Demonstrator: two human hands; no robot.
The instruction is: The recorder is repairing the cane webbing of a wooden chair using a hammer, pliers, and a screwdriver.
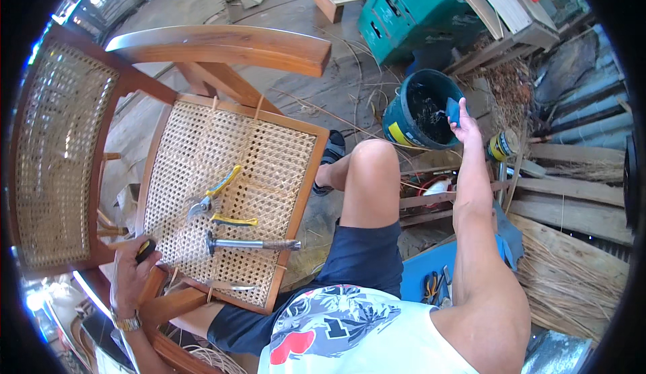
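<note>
A wooden armchair with a woven cane seat (232,145) stands at my left. My left hand (132,270), by the seat's near left corner, is closed round a small black object (145,250), mostly hidden by the fingers. Stretched out to the right, my right hand (464,128) grips a small teal piece (453,110) over the rim of a dark green bucket (408,115) with water in it. On the seat lie yellow-handled cutting pliers (217,189), a hammer (249,244) and a thin metal tool (232,286).
Green crates (393,14) are stacked behind the bucket, beside a wooden bench (498,4). A small can (501,145) stands right of the bucket. More pliers (431,286) lie on a blue surface (418,266) by my right side. Bundled cane strips (558,273) lie at the right.
</note>
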